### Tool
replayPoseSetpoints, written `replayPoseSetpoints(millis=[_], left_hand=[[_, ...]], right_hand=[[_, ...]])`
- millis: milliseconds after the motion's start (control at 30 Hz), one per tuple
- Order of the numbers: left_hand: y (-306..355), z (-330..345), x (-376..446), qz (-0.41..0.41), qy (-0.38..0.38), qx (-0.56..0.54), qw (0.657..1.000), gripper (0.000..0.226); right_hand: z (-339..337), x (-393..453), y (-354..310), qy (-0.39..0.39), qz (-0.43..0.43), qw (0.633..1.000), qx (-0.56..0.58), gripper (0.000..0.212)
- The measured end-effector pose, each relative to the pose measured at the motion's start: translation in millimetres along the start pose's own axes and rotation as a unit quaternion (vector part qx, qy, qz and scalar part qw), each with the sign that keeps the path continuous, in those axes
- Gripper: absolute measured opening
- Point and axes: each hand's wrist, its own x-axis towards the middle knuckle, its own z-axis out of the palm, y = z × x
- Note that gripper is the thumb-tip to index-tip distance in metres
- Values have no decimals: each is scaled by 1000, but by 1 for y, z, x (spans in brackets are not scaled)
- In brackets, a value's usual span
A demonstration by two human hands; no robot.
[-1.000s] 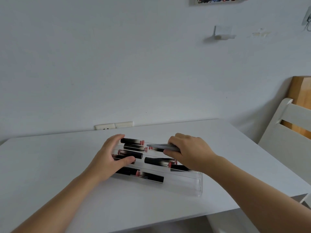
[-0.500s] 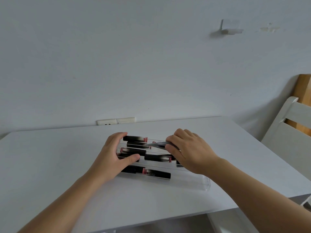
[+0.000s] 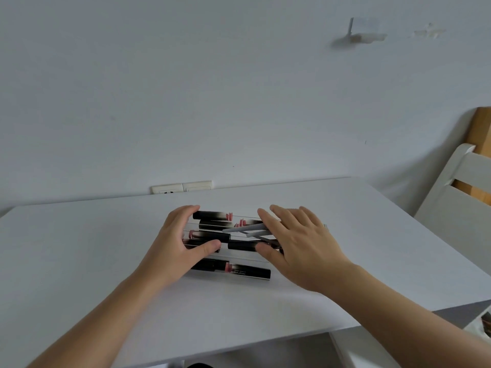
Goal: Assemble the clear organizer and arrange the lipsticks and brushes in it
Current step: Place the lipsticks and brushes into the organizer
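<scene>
The clear organizer [image 3: 245, 257] lies flat on the white table [image 3: 79, 251]. Several black lipsticks with pink ends lie in its rows, one at the back [image 3: 212, 215] and one at the front [image 3: 248, 272]. Two grey brush handles [image 3: 249, 228] lie slanted across the middle rows. My left hand [image 3: 178, 240] holds the organizer's left end, fingers round the far corner and thumb at the front. My right hand [image 3: 300, 248] is spread with straight fingers over the right part, hiding that end and the brush heads.
A wall socket [image 3: 182, 187] sits just behind the table's back edge. A white chair [image 3: 457, 205] stands to the right, with a wooden board [image 3: 482, 134] behind it. The table's front edge runs close below my forearms.
My right hand has let go of the grey brush and spread its fingers. The brushes now lie across the organizer. My left hand stays on the left end.
</scene>
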Motion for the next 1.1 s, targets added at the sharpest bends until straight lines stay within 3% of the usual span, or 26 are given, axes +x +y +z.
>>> replayPoseSetpoints(millis=[167,400,633,833,1100], left_hand=[[2,1,-2,-7,8,6,1000,95],[8,10,-7,-11,37,17,999,96],[10,5,-6,-27,15,46,998,103],[13,12,-9,-33,44,49,997,97],[16,16,-7,-53,60,51,996,98]], right_hand=[[-7,0,9,-9,13,1000,21,71],[-6,-1,27,30,32,996,80,47],[-3,-3,50,57,55,989,124,49],[8,-2,66,58,105,971,205,58],[26,-2,70,97,103,954,265,50]])
